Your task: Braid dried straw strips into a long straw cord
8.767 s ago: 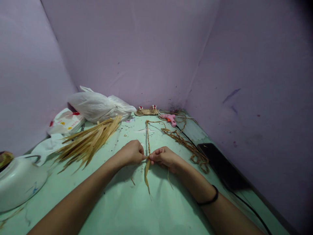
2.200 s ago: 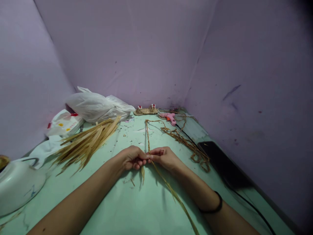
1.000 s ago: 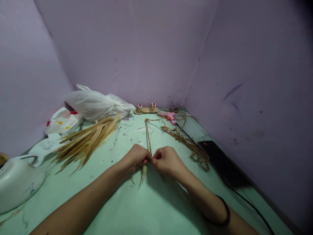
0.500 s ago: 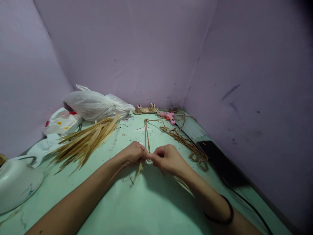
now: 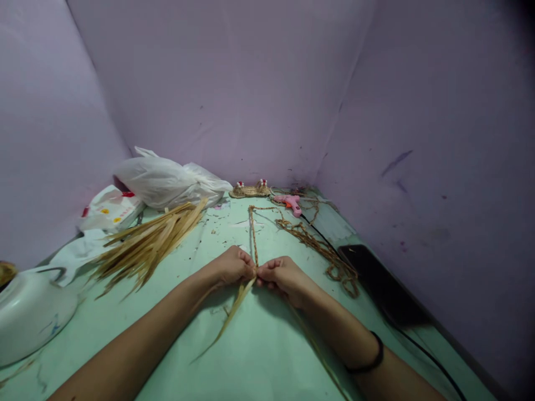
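A thin braided straw cord [image 5: 253,236] runs from the back of the table down to my two hands. My left hand [image 5: 234,266] pinches the cord's near end from the left. Right beside it, my right hand [image 5: 284,278] closes thumb and fingers on the same end, the fingertips almost meeting. From under the fingers a loose straw strand [image 5: 232,317] hangs toward the front left. Another long strand [image 5: 317,351] passes below my right forearm toward the front. The exact crossing of strands between the fingertips is hidden.
At left lie a bundle of dry straw strips [image 5: 154,242], a white plastic bag [image 5: 167,181] and a white bowl [image 5: 33,317]. A pink glue gun [image 5: 289,204], a heap of braided cord [image 5: 313,245] and a black phone-like slab [image 5: 380,284] are at right. A woven piece [image 5: 249,191] sits behind.
My right hand has lowered slightly and its fingers have shifted on the cord end. A loose strand now extends toward the front left, and another shows below my right forearm. The view has shifted slightly.
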`<control>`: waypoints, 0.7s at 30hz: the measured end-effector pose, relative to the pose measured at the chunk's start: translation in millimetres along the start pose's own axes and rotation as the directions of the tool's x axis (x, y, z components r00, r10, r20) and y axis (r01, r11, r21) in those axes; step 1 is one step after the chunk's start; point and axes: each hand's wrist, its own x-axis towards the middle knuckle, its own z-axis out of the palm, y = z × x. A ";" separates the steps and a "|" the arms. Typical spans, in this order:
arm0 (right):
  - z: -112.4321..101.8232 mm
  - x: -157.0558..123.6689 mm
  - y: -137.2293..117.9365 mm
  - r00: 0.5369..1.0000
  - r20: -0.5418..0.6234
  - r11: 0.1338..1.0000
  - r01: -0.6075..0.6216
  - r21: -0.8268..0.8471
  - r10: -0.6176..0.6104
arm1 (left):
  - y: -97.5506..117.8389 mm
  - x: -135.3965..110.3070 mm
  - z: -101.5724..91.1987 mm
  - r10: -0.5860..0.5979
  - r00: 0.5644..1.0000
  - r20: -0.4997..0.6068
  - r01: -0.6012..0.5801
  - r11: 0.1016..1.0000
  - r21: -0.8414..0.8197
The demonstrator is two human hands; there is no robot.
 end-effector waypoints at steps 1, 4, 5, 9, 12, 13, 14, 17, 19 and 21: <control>-0.2 0.7 0.0 1.000 -0.027 1.000 -0.012 -0.024 0.011 | 0.6 -0.6 1.0 0.007 1.000 -0.006 -0.007 1.000 0.017; 0.5 4.9 3.0 0.997 -0.073 0.999 0.018 -0.047 -0.022 | 4.9 -4.0 2.9 -0.005 0.999 -0.049 0.009 0.995 0.096; 0.9 6.7 5.0 0.995 -0.080 0.998 0.048 -0.048 -0.052 | 7.0 -5.6 2.6 -0.024 0.997 -0.072 0.034 0.990 0.135; 2.5 11.6 11.5 0.990 -0.107 0.993 0.084 -0.078 -0.092 | 15.9 -13.5 -2.5 -0.090 0.985 -0.148 0.133 0.942 0.308; 3.6 9.3 10.3 0.994 -0.086 0.996 0.070 -0.049 -0.074 | 19.2 -20.2 2.2 -0.055 0.983 -0.177 0.125 0.900 0.418; 4.1 8.0 9.3 0.994 -0.079 0.998 0.068 -0.013 -0.068 | 19.1 -22.4 7.5 -0.025 0.978 -0.206 0.119 0.880 0.460; 4.7 6.9 8.5 0.995 -0.076 0.998 0.064 0.026 -0.061 | 18.3 -24.5 14.3 0.016 0.968 -0.250 0.116 0.856 0.504; 6.9 5.9 8.7 0.994 -0.097 0.991 0.057 0.120 -0.046 | 14.5 -29.8 36.2 0.196 0.895 -0.401 0.087 0.805 0.587; 7.8 7.0 10.2 0.992 -0.103 0.985 0.082 0.150 -0.067 | 14.2 -31.8 41.7 0.282 0.859 -0.428 0.036 0.800 0.598; 7.7 8.0 10.9 0.992 -0.089 0.979 0.101 0.174 -0.087 | 17.8 -32.0 34.6 0.272 0.881 -0.387 0.012 0.804 0.594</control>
